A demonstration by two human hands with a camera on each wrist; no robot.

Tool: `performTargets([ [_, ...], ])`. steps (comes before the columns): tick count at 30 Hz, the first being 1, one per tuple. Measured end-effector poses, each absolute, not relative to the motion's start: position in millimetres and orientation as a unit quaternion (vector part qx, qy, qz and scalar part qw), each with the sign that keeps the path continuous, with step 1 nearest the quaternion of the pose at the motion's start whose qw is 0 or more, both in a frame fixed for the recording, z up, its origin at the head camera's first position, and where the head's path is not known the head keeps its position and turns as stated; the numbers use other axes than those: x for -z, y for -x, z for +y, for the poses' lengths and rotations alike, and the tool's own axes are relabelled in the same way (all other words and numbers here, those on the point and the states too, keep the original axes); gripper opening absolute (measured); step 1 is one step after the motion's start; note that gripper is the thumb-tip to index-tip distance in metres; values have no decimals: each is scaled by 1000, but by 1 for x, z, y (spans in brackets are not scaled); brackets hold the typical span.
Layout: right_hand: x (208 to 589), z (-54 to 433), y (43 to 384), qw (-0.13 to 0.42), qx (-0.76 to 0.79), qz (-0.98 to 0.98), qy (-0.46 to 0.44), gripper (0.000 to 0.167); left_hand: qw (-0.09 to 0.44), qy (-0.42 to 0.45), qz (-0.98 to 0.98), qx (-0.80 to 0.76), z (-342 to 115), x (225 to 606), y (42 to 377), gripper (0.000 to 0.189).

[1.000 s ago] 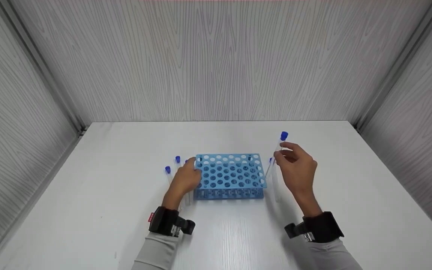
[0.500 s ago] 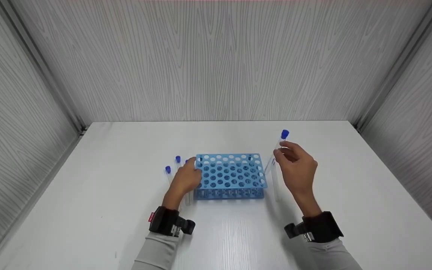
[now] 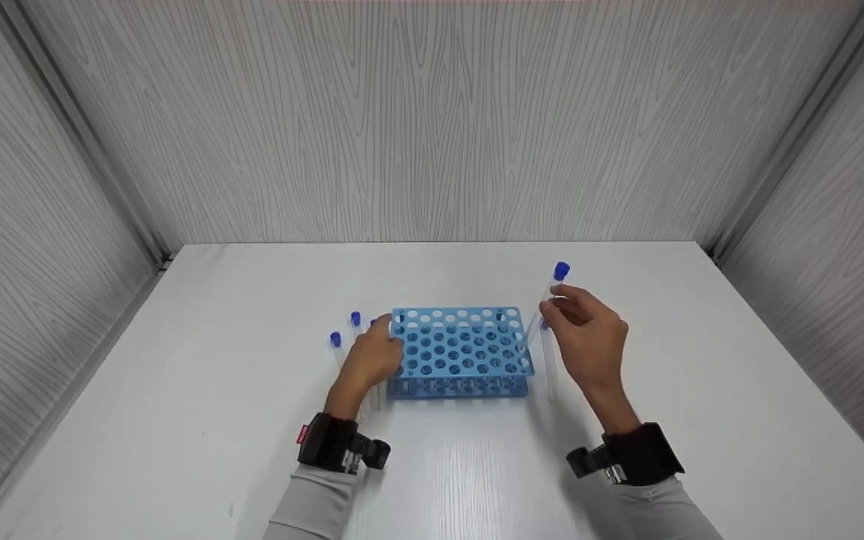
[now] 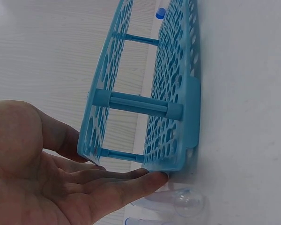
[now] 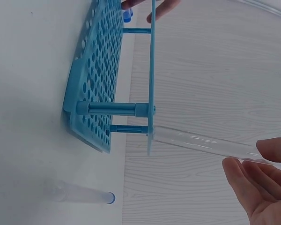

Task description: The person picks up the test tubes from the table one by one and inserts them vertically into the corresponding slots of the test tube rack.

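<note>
A light-blue test tube rack (image 3: 462,375) with rows of round holes stands on the white table. My left hand (image 3: 368,358) grips its left end; in the left wrist view the thumb lies at the upper plate's edge, the fingers along the end. My right hand (image 3: 589,337) pinches a clear, blue-capped test tube (image 5: 206,143) near its cap. That tube leans up to the right, its rounded bottom right at the rack's upper plate by the right end. Another capped test tube (image 3: 550,367) stands on the table just right of the rack.
Left of the rack, several blue-capped test tubes (image 3: 336,341) stand close together, partly hidden behind the left hand and forearm. A wood-grain panel (image 3: 432,135) rises behind the table, with side panels (image 3: 27,262) to the left and right.
My right hand has moved slightly left with the test tube, bringing its lower end from beside the rack to over the top plate's right edge. The left hand and rack stay put.
</note>
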State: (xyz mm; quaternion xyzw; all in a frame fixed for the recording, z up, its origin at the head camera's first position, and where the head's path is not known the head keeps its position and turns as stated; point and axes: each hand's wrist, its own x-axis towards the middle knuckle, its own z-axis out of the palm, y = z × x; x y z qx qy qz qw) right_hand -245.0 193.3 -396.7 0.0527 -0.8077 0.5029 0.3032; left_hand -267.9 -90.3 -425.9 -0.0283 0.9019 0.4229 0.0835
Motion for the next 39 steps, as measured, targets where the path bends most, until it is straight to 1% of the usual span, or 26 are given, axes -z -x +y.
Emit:
performTargets([
  [9,398,192,245,277,-490,-825,-58,24,86,27,902,-423,-90,426,269,60],
  [16,401,190,245,255,-488,-833,-60,23,74,19,907,-415,-91,426,268,58],
  [22,400,188,244,228,-495,-837,-49,22,79,25,903,-421,-90,426,268,58],
  [39,405,187,245,188,-476,-858,-40,20,85,35,900,-425,-90,426,268,58],
])
